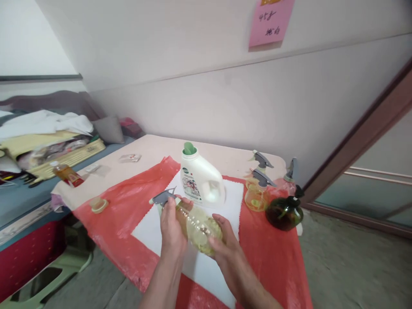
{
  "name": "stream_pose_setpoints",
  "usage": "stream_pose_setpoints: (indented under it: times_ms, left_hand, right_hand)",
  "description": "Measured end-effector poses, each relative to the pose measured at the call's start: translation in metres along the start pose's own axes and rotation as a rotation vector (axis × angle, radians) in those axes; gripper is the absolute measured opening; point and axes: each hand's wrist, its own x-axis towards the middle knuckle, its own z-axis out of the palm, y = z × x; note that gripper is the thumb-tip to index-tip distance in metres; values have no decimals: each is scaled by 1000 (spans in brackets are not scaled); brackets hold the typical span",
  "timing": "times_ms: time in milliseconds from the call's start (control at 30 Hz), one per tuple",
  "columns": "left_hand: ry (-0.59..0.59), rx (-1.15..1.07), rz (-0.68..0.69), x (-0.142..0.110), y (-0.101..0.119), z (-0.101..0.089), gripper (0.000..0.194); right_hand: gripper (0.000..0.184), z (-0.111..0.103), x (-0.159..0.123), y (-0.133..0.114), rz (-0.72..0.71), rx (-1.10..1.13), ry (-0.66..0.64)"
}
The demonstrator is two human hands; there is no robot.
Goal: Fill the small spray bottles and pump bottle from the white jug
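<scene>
A clear yellowish spray bottle (200, 229) with a grey trigger head lies tilted between my two hands, above a white cloth (149, 229). My left hand (174, 223) is closed round its neck, just below the trigger. At the other end, my right hand (227, 240) grips the base, with the thumb on the side facing me. Behind the hands a white detergent jug (201, 180) stands upright on the cloth. Its mouth shows a green inner spout and no cap.
To the right stand several trigger spray bottles, a yellow one (255, 197) among them, and a dark green pump bottle (283, 214). A small round lid (98, 205) lies on the red plastic sheet (128, 253). An amber bottle (67, 174) is at the table's left edge.
</scene>
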Motion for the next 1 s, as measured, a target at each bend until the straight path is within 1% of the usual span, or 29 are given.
stream_pose_setpoints:
  times_ms: [67, 100, 133, 167, 200, 233, 267, 300, 333, 367, 400, 433, 467, 500, 533, 600, 633, 667, 700, 733, 800, 833, 867, 933, 1000]
  left_hand:
    - [27, 17, 40, 2, 1, -1, 34]
    - [26, 32, 36, 2, 2, -1, 35]
    - [15, 44, 19, 2, 4, -1, 36]
    - [0, 50, -5, 1, 5, -1, 37]
    - [-17, 52, -26, 1, 5, -1, 37]
    - [-28, 48, -39, 0, 6, 0, 38]
    - [-34, 42, -43, 0, 6, 0, 38]
    - [-29, 39, -34, 0, 6, 0, 37]
    - [-18, 37, -18, 0, 6, 0, 36]
    - [-5, 36, 0, 0, 7, -1, 35]
    - [8, 36, 16, 1, 7, -1, 35]
    - [19, 38, 28, 1, 8, -2, 34]
    - [26, 42, 31, 2, 8, -3, 34]
    - [28, 48, 24, 2, 9, -4, 35]
    - [27, 56, 13, 2, 10, -4, 36]
    - [18, 64, -1, 2, 12, -4, 37]
    - [14, 64, 5, 1, 13, -4, 38]
    - [13, 66, 15, 1, 13, -3, 38]
    - [17, 72, 25, 0, 13, -3, 38]
    - [21, 78, 31, 0, 13, -3, 38]
    - [26, 88, 24, 0, 13, -3, 39]
    - [29, 93, 17, 0, 13, -3, 40]
    - [32, 95, 16, 0, 13, -4, 39]
    - [36, 97, 33, 1, 13, -4, 37]
    - [37, 96, 59, 1, 12, -4, 34]
  right_hand:
    - [81, -2, 0, 5, -88, -84, 27]
    - [80, -3, 0, 8, -88, -101, 31]
    - [73, -3, 0, 10, -43, -93, 30]
    - [65, -3, 0, 11, 45, -66, 24]
    - [61, -2, 0, 11, 153, -36, 19]
    - [63, -2, 0, 11, 256, -12, 16]
    - [68, -1, 0, 10, 321, 2, 15]
    - [71, 0, 0, 9, 336, 3, 16]
    - [69, 0, 0, 8, 304, -7, 7]
    - [65, 0, 0, 6, 234, -21, -6]
    - [65, -1, 0, 5, 150, -35, -11]
    - [71, -2, 0, 5, 75, -52, -14]
    - [78, -2, 1, 5, 29, -68, -7]
    - [80, -3, 1, 6, 26, -77, 5]
    - [77, -3, 2, 6, 68, -73, 19]
    - [69, -1, 2, 7, 232, -40, 40]
    - [69, 0, 2, 7, 290, -15, 37]
    - [69, 1, 0, 6, 304, 8, 26]
    - [65, 3, -1, 5, 275, 22, 7]
    - [62, 4, -3, 4, 217, 25, -10]
    - [68, 5, -5, 2, 103, 11, -36]
    - [69, 4, -6, 2, 89, -5, -42]
    - [66, 3, -5, 3, 102, -22, -44]
    - [61, 1, -2, 6, 180, -41, -34]
    - [66, -1, 2, 10, 230, -38, -4]
